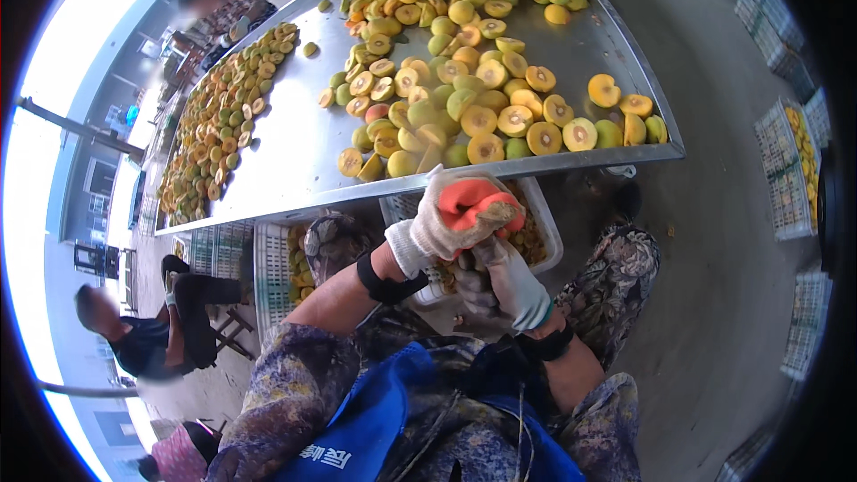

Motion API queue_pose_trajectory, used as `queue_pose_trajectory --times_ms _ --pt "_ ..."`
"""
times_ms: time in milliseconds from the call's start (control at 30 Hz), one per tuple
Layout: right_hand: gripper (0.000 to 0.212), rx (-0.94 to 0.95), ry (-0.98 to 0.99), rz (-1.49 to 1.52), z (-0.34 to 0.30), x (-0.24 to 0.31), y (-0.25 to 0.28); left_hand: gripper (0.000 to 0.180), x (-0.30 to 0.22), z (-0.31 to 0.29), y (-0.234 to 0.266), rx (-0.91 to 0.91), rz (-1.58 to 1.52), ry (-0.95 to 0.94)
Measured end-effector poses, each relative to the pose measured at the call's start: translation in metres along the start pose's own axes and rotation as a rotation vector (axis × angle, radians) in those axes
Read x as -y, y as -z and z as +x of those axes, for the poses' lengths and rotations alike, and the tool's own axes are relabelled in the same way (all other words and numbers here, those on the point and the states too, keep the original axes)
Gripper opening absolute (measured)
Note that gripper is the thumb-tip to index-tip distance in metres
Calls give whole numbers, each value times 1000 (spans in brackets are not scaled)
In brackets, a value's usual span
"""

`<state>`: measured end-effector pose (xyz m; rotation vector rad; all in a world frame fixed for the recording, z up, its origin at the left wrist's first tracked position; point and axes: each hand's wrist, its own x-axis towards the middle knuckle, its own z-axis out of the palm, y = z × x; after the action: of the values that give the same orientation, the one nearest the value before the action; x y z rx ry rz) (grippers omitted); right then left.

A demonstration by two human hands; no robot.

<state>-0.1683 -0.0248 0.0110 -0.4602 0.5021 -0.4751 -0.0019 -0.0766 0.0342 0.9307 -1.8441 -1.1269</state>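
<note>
My left hand (466, 212), in a white knit glove with an orange coated palm, is closed, its fingers curled in front of the table's near edge. Just below and touching it is my right hand (507, 284), in a stained white and grey glove, also closed. What either hand holds is hidden by the fingers. Under both hands stands a white plastic basket (555, 245) with fruit pieces in it. Beyond them, halved yellow-green fruit (486, 147), likely peaches, lies on the metal table (295, 138), some halves cut side up with the stone showing.
A raised metal lip (656, 153) borders the table. Another long pile of fruit halves (219, 125) lies at the left. Crates stand below the table (272, 277) and along the right (775, 174). One person (147, 330) sits at the left; another (234, 13) is at the far left.
</note>
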Motion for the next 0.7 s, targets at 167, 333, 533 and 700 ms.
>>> queue_pose_trajectory --times_ms 167,333,533,700 --pt "47 151 -40 138 -5 3 5 29 -9 -2 -7 -79 -165 113" --pt "49 23 -7 20 -6 1 7 30 0 1 -7 -71 89 -131" --pt "50 79 -60 120 -5 -5 19 28 -14 2 -20 -105 -55 119" --pt "53 223 -36 101 -5 1 23 24 -5 5 -7 -10 98 -119"
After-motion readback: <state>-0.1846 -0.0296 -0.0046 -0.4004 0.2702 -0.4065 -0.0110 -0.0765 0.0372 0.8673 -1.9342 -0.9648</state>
